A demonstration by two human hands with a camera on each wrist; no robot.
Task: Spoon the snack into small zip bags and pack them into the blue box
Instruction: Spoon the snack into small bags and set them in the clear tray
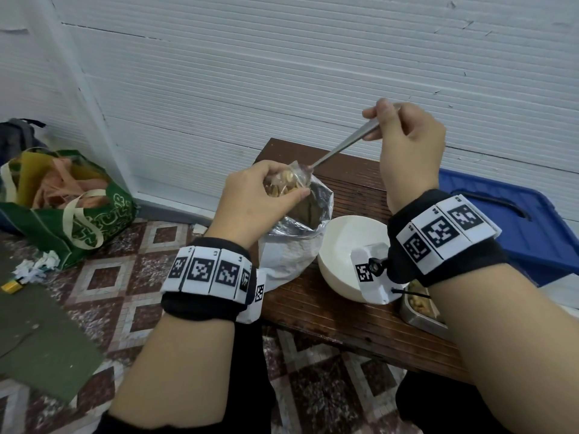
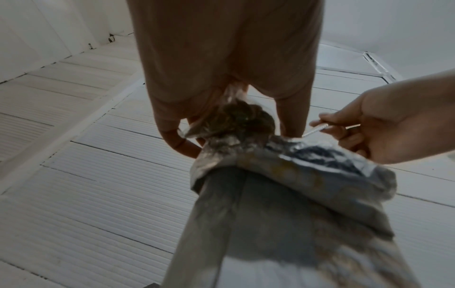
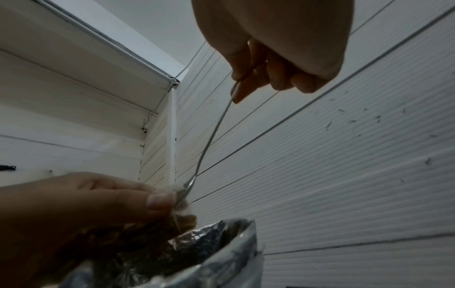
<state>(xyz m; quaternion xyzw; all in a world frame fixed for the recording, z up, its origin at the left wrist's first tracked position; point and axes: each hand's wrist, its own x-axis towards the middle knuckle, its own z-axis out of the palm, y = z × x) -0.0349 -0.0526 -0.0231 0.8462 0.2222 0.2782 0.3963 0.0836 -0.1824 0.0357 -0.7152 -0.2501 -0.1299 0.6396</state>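
My left hand [image 1: 250, 198] held a small zip bag [image 1: 286, 180] up over the big foil bag [image 1: 297, 233]. The fingers and thumb curled round it and pinched its mouth open. The zip bag had snack [image 1: 282, 183] in it, light brown pieces that showed through the clear plastic.

My right hand [image 1: 404, 136] was raised higher, off to the right. Its thumb and fingers pinched the top end of the spoon [image 1: 341, 147]. The spoon sloped down to the left, and its bowl was at the mouth of the zip bag, close by my left thumb [image 3: 160, 200].

The foil bag stood open on the tabletop [image 1: 344, 317], right under the zip bag. Its shiny top edge was folded out. In the left wrist view the zip bag [image 2: 236, 118] touched the rim of the foil bag [image 2: 283, 185].

Just to the right of the foil bag sat a white bowl [image 1: 341, 239]. My right wrist hid part of it. A metal tray [image 1: 419, 311] with more snack peeked out at the right edge of the tabletop, below my right arm.

The blue box [image 1: 513, 220] was past my right wrist, at the far right, with its lid on.

On the floor at the left stood a green bag [image 1: 72, 220].
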